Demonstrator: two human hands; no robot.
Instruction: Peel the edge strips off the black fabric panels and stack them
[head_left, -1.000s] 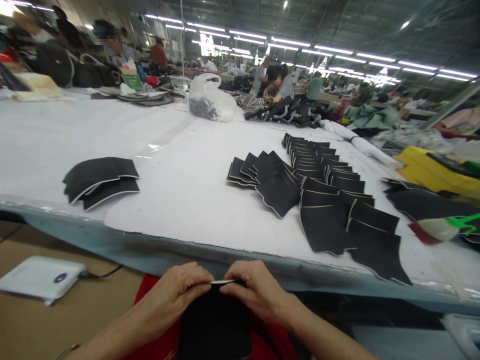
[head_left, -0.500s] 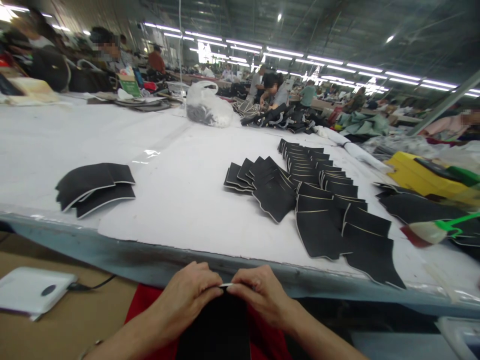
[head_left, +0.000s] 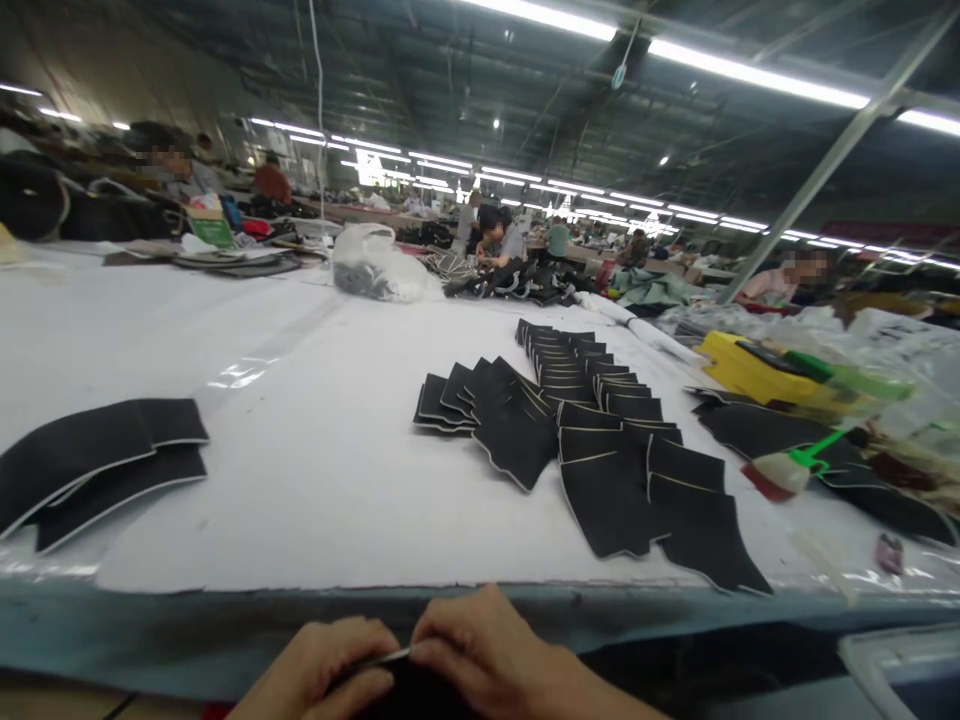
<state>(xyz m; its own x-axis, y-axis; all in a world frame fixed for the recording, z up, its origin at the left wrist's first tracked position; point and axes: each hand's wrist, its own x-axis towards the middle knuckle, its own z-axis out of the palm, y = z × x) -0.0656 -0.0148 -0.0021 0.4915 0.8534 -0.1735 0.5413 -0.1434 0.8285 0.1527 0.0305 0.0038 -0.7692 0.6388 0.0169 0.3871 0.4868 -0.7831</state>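
At the bottom of the view, just short of the table's front edge, my left hand (head_left: 330, 668) and my right hand (head_left: 487, 645) pinch the pale edge of a black fabric panel (head_left: 420, 690). The fingers of both hands are closed on it, close together. Most of the panel is cut off by the frame. Beyond my hands, on the white table (head_left: 315, 500), overlapping rows of black panels (head_left: 607, 490) with pale edges lie fanned out. Another small pile of black panels (head_left: 105, 450) rests at the left.
A clear plastic bag (head_left: 379, 265) with dark contents stands at the back. To the right are a yellow case (head_left: 765, 375), a brush with a green handle (head_left: 784, 472) and more dark pieces (head_left: 757, 425). Several people sit or stand at other tables farther off.
The camera has tilted up and turned a little right, so the hands sit lower in view. Both hands still pinch the panel's edge, and the pieces on the table have not moved.
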